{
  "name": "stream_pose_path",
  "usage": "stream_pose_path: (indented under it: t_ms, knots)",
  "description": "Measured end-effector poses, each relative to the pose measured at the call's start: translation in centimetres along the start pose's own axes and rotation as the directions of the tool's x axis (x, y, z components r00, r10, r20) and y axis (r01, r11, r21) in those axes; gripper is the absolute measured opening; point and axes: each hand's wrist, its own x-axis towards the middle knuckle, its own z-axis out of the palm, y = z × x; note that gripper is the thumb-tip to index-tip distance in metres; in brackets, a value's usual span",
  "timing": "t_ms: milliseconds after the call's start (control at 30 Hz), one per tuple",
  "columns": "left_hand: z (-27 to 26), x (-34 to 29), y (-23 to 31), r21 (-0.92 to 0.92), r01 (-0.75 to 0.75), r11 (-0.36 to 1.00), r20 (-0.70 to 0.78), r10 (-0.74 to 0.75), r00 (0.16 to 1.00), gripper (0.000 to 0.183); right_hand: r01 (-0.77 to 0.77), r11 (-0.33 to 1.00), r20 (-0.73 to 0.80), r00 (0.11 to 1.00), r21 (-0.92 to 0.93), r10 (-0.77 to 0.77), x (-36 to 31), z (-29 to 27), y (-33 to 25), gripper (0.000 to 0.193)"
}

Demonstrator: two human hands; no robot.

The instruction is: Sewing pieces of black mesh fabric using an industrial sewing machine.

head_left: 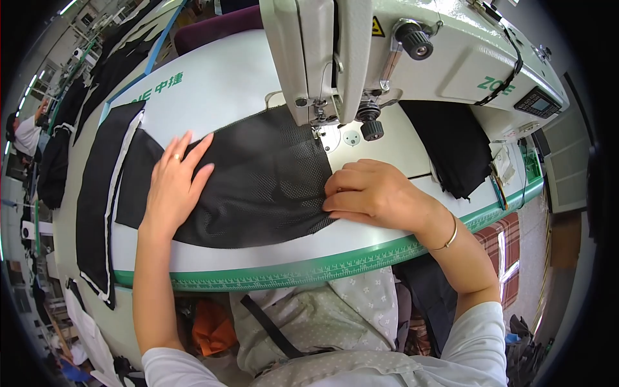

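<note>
A piece of black mesh fabric lies across the white bed of a sewing machine, its upper right corner beside the presser foot. My left hand rests flat on the fabric's left part, fingers spread and pointing away from me. At the right edge my right hand pinches the mesh between thumb and fingers. Under and left of my left hand lies a smooth black fabric piece. Beside it is a long black strip with a white edge.
A stack of black cut pieces lies right of the needle area. Scissors or a similar slim tool sit near the right end. A green measuring edge runs along the table front. Farther left, another person is among dark fabrics.
</note>
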Motion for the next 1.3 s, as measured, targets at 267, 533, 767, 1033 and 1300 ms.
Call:
stream_pose_path:
  t_ms: [267, 533, 767, 1033, 1300]
  knots:
    - [-4.5, -13.7, 7.7, -0.292, -0.305, 0.906, 0.243, 0.378, 0.893, 0.058, -0.540, 0.719, -0.373, 0.836, -0.437, 0.402, -0.6, -3.9, -3.5, 0.029]
    - [1.1, -5.4, 9.6, -0.134, -0.518, 0.845, -0.105, 0.508, 0.855, 0.066, -0.522, 0.787, -0.092, 0.847, -0.331, 0.523, -1.8, 3.3, -9.9, 0.055]
    - [2.2, -0.9, 9.5, -0.038, -0.562, 0.826, -0.249, 0.537, 0.806, 0.066, -0.467, 0.806, -0.014, 0.868, -0.363, 0.496, -2.6, 2.4, -9.2, 0.072]
    - [2.4, 1.0, 8.9, -0.021, -0.548, 0.836, -0.154, 0.539, 0.828, 0.067, -0.449, 0.800, -0.013, 0.875, -0.397, 0.485, -2.1, 2.0, -8.1, 0.073]
    - [2.8, 0.3, 8.9, -0.033, -0.609, 0.792, -0.246, 0.584, 0.773, 0.051, -0.448, 0.791, -0.012, 0.873, -0.416, 0.488, -1.2, 1.9, -6.1, 0.075]
